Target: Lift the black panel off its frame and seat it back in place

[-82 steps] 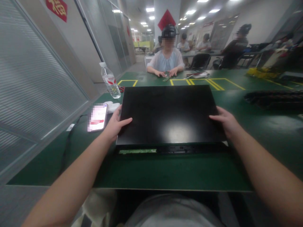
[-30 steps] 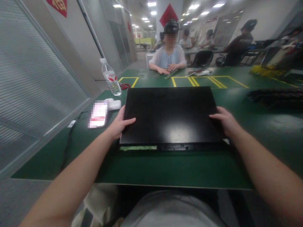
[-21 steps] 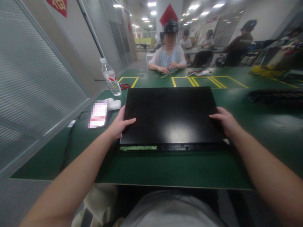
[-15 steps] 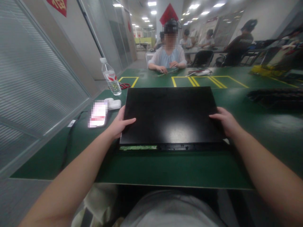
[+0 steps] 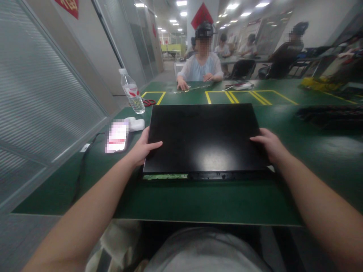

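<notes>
— What could go wrong from here, in your opinion?

— The black panel (image 5: 202,132) is on the near part of the tabletop (image 5: 210,200), in the middle. The left hand (image 5: 141,150) and the right hand (image 5: 271,146) are both clamped on its side edges: thumbs (image 5: 155,145) on the dark face, the other fingers (image 5: 265,132) partly hidden. If one hand grips less than the other, the panel could tilt or slip. Thumbs that press too hard could mark the face, I think.

— And at its near edge?

— There show a green board (image 5: 166,176) and a dark strip (image 5: 221,175). I cannot tell if they are fixed to the panel or lie apart from it. With uneven pressure there, the board could suffer.

— Is something close enough to be hit?

— On the left, yes. The phone (image 5: 118,136) and the white case (image 5: 137,125) are near the left hand, so a wide swing could push them. Farther stands the bottle (image 5: 132,93), beside the red scissors (image 5: 150,102); one knock could make it fall.

— How are the surface and the room?

— The tabletop is green and a little shiny, with yellow lines (image 5: 209,98) on its far part. At the far side sits a co-worker (image 5: 200,70). Behind are a black chair (image 5: 244,70), other people and ceiling lights (image 5: 232,6); blinds (image 5: 36,94) stand on the left.
</notes>
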Available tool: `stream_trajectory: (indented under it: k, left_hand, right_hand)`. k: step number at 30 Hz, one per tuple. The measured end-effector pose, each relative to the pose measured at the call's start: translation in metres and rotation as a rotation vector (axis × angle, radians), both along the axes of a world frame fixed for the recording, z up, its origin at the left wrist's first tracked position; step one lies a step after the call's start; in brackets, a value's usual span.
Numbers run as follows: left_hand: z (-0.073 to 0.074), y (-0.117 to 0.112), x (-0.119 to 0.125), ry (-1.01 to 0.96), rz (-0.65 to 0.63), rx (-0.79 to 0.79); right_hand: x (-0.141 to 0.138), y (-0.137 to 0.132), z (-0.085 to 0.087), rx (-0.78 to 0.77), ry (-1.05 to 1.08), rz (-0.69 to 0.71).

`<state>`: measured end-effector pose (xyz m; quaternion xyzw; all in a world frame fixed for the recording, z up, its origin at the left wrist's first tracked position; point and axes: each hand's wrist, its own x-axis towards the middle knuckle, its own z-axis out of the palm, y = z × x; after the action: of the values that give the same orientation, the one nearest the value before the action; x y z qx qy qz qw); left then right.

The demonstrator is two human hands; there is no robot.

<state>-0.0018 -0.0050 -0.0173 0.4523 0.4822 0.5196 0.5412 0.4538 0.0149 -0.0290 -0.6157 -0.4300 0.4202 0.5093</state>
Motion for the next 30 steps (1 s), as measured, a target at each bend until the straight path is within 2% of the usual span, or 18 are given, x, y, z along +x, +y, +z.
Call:
stream_trajectory:
  k: [30]
  left_hand:
    - [-0.0020, 0.0018, -0.0017, 0.006, -0.010, 0.005]
  right_hand:
    - [-0.0049, -0.0030, 0.0049, -0.006, 0.032, -0.042]
